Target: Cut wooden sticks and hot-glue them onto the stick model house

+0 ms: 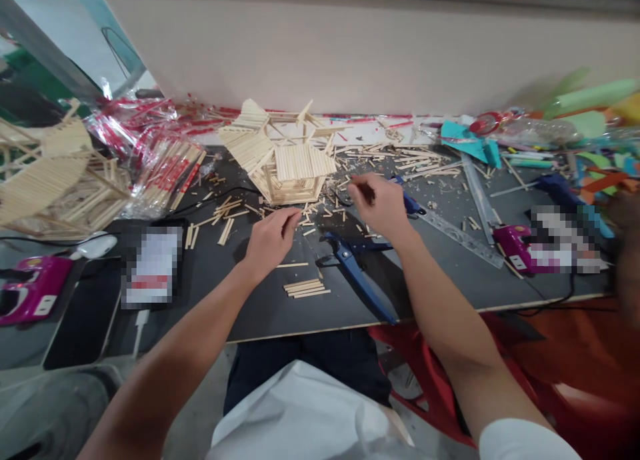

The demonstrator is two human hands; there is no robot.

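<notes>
My left hand (273, 241) is closed in a pinch just in front of a small wooden stick house (295, 167); whatever is between its fingertips is too small to make out. To the right of the house, my right hand (377, 203) hovers with curled fingers, their contents hidden. Partly behind that hand and wrist lies a blue tool (411, 203), probably a glue gun. A blue-handled cutter (363, 280) rests on the table between my forearms. Several cut sticks (305, 288) lie side by side near the front edge, below my left hand.
A second stick model (45, 173) stands at the left beside plastic-wrapped chopsticks (165, 170). Phones (83, 313) and a purple power box (37, 290) are at the left. Loose sticks (415, 160), a clear ruler (463, 237) and another purple box (520, 247) lie right; another person's arm (627, 260) shows there.
</notes>
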